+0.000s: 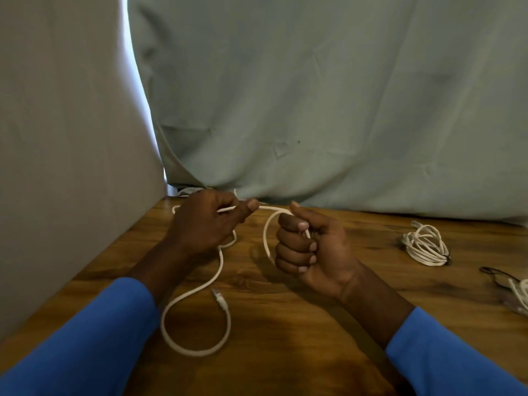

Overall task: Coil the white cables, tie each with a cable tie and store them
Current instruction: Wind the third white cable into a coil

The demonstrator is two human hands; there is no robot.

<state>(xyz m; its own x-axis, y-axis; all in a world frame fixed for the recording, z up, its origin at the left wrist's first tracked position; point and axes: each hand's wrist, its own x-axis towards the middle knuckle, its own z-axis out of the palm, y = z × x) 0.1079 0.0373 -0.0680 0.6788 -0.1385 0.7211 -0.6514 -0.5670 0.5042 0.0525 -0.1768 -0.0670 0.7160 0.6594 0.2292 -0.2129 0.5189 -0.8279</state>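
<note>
White cable point(220, 270): L hand point(204, 224) pinches it, R hand point(314, 250) fingers point(297, 248) curled round loop; wood table point(285, 324).

My left hand point(205, 224) and my right hand point(308, 247) are side by side above the far middle of the brown wooden table point(314, 324), the left one slightly farther back; the loose white cable point(220, 270) spans between them, pinched in my left fingers and gripped in my right fist, arching just left of that fist; from under my left hand it runs towards me and lies on the table in a loop between my forearms, its small plug end point(218, 297) at the loop's far side; well to the right lies a tied white cable coil point(425, 245); nearer and farther right, at the frame edge, a second white cable bundle point(521, 292) with thin black cable ties point(497, 277) just left of it; a grey-green hanging cloth sheet point(343, 95) stands behind the table, a pale fabric panel point(65, 138) along its left edge.
</note>
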